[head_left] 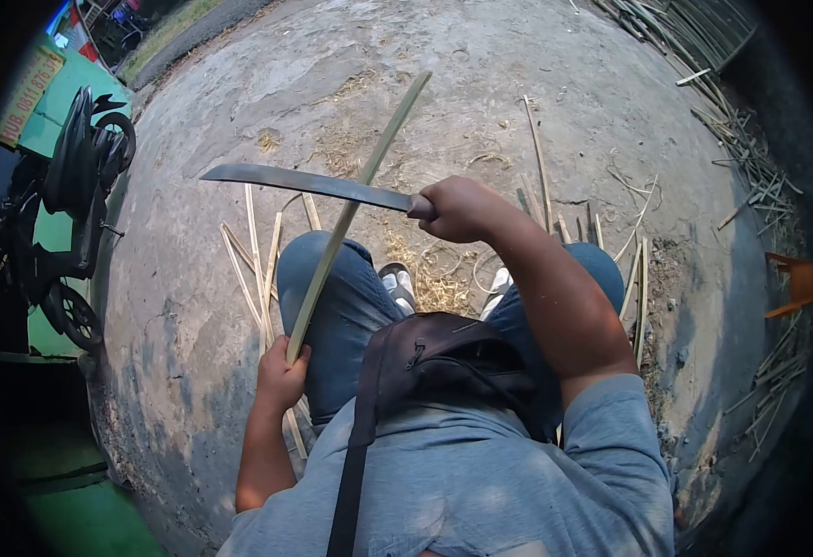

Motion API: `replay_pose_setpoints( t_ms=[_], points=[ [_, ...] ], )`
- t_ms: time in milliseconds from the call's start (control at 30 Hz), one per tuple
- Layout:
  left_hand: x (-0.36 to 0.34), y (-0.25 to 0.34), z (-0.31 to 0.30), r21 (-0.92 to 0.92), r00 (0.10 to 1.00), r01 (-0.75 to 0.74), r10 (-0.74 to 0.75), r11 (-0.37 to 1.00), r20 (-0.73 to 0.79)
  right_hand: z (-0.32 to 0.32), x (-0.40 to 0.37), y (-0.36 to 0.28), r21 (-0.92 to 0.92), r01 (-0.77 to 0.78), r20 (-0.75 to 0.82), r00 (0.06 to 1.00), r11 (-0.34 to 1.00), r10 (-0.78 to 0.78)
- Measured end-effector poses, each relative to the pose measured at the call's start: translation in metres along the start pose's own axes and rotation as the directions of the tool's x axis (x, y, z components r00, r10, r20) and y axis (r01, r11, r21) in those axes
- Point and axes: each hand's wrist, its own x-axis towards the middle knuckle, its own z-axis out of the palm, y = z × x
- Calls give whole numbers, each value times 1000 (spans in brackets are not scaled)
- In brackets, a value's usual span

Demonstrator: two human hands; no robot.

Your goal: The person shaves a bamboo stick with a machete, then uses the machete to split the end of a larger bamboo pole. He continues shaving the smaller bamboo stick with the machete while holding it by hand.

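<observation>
- A motorbike (72, 213) stands at the far left, beside a green wall.
- Loose bamboo slats (256, 246) lie on the concrete ground (555, 65) next to the left knee.
- The left hand (281, 371) has its fingers closed around the lower end of a long bamboo strip (328, 265), which slants up and away over the left thigh.
- A machete (304, 182) lies level across the strip, its blade meeting the upper half.
- A dark bag (444, 357) rests on the lap.
- The right hand (453, 209) grips the machete handle with its fingers wrapped tight, out in front of the knees.
- A heap of bamboo offcuts (750, 158) and an orange chair (796, 283) sit along the right edge.
</observation>
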Motion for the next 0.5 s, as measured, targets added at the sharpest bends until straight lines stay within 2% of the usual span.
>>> replay_pose_setpoints(
  t_ms=[67,167,200,300,367,400,500],
  points=[
    [0,-2,0,1,1000,-8,8,1000,-3,15,1,-9,-137,127,32,992,982,-124],
    [1,-7,2,7,1000,-23,23,1000,-13,13,0,-10,-156,230,-29,971,961,-237],
    [1,-8,3,8,1000,-18,18,1000,-15,11,3,-6,-144,200,-17,979,969,-204],
    [-2,-7,4,6,999,-27,27,1000,-33,2,12,23,76,16,-45,999,997,-12],
    [-2,-5,4,16,998,-42,43,999,-48,-3,23,43,198,-182,-118,971,963,207],
    [-2,-5,3,29,997,-47,48,998,-52,-6,23,48,242,-127,-165,972,962,169],
    [-2,-6,1,10,999,-38,38,999,-33,-2,22,48,204,-160,-162,967,966,195]
  ],
)
